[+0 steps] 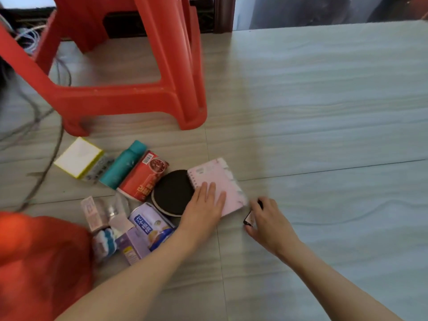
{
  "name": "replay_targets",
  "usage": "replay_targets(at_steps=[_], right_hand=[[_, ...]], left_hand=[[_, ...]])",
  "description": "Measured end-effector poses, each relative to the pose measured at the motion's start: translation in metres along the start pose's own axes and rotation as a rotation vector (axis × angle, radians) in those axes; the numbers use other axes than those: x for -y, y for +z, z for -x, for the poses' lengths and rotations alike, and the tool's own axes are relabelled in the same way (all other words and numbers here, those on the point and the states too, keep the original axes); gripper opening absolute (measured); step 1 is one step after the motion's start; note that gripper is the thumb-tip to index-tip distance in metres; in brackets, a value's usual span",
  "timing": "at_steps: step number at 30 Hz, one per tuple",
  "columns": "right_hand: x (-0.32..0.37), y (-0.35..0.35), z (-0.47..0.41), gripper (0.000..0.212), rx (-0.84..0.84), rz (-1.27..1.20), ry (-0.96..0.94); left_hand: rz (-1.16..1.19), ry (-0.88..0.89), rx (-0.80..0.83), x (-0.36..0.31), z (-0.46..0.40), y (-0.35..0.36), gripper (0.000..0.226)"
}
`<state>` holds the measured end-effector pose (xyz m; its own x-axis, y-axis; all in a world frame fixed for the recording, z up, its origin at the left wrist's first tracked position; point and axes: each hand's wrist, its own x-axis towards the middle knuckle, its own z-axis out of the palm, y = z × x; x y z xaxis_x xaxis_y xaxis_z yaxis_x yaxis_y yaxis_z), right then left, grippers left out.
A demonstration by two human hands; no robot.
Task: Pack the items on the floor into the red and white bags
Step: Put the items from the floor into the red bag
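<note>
L hand (pixel 205 208) lies flat, fingers straight, on pink spiral notebook (pixel 217 181), which sits on the floor (pixel 324 135) w/ one edge over a black round pad (pixel 172 192). R hand (pixel 266 220) curls round a small dark object (pixel 249 218) (too blurred to ID) just beside the notebook. Red bag (pixel 41 262) at lower left, near cans & boxes.

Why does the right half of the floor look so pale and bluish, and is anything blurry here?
Head view: cool light washes over the floor on the right, while the left stays warmer and dimmer. The red bag at lower left is smeared out of focus. The red stool looks soft and bent by the wide lens. The right hand is slightly motion-blurred.
</note>
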<state>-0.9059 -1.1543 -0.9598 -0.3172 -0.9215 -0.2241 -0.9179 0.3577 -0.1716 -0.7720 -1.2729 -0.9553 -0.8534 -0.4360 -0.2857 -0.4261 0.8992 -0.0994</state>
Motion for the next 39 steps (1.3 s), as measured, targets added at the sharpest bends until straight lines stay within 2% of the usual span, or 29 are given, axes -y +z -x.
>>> replay_targets(at_steps=[1, 3, 5, 8, 12, 16, 19, 22, 25, 29, 30, 34, 39], right_hand=[[-0.002, -0.001, 0.002, 0.051, -0.002, -0.027, 0.015], [-0.006, -0.005, 0.005, 0.052, -0.004, -0.061, 0.044], [-0.007, -0.018, 0.008, 0.057, -0.036, -0.073, 0.057], [0.002, -0.052, 0.015, 0.061, -0.105, -0.059, 0.040], [0.023, -0.115, 0.032, 0.059, -0.223, -0.102, -0.011], [0.063, -0.191, 0.064, 0.063, -0.381, -0.096, -0.075], [0.104, -0.238, 0.095, 0.066, -0.474, -0.095, -0.129], [0.154, -0.269, 0.127, 0.067, -0.524, -0.132, -0.207], [0.206, -0.279, 0.148, 0.067, -0.535, -0.126, -0.330], [0.275, -0.265, 0.161, 0.067, -0.469, -0.096, -0.476], [0.292, -0.259, 0.162, 0.068, -0.451, -0.098, -0.507], [0.353, -0.231, 0.161, 0.069, -0.309, -0.139, -0.574], [0.400, -0.203, 0.143, 0.065, -0.156, 0.110, -0.597]], left_hand=[[-0.020, 0.040, -0.045, 0.001, -0.001, -0.001, 0.042], [-0.007, 0.088, -0.143, 0.006, -0.001, -0.001, 0.044], [-0.002, 0.096, -0.265, 0.015, 0.002, -0.016, 0.031], [0.087, 0.081, -0.313, 0.032, 0.013, -0.054, 0.047], [0.050, 0.039, -0.346, 0.049, 0.051, -0.122, 0.040], [-0.009, -0.050, -0.409, 0.077, 0.109, -0.195, 0.030], [0.139, -0.092, -0.575, 0.099, 0.174, -0.251, 0.013], [0.160, -0.191, -0.756, 0.112, 0.252, -0.283, 0.026], [0.238, -0.276, -0.769, 0.120, 0.327, -0.286, 0.024], [0.315, -0.421, -0.798, 0.138, 0.406, -0.256, 0.038], [0.345, -0.475, -0.801, 0.142, 0.421, -0.245, 0.037], [0.548, -0.725, -0.768, 0.154, 0.474, -0.195, 0.009], [0.648, -0.778, -0.691, 0.159, 0.490, -0.148, 0.014]])
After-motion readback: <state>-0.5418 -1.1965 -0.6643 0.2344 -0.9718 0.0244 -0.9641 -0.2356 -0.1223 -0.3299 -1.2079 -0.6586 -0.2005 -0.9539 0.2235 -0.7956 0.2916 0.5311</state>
